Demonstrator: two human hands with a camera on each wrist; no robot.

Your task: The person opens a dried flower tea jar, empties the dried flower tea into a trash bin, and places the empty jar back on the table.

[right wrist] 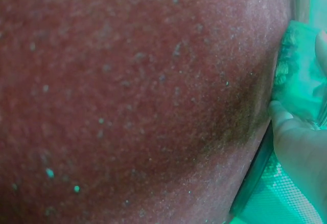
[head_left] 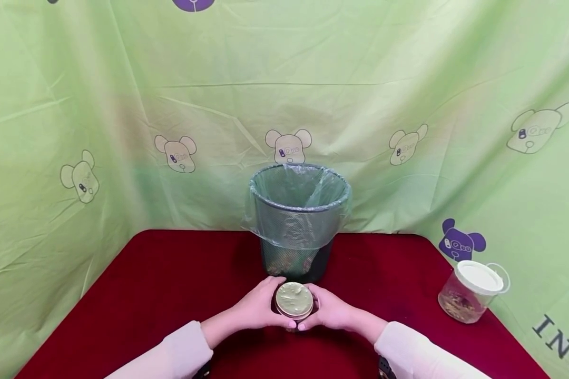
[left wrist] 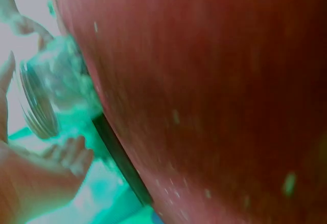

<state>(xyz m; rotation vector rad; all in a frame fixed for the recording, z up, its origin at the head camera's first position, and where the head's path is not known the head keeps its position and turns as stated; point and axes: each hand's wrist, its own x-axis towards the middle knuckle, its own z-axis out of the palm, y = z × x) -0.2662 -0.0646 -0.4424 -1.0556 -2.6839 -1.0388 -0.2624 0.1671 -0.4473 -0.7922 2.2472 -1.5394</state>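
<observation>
Red cloth [head_left: 194,268] beneath; left hand [head_left: 256,308] and right hand [head_left: 331,309] curl round a lidded jar [head_left: 294,299] between; likely stiff, slippery; best gripped mid-side.

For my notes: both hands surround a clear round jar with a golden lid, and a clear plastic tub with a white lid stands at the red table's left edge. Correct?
Not left: the head view shows the tub at the right edge of the table. The left hand and right hand surround the jar.
</observation>
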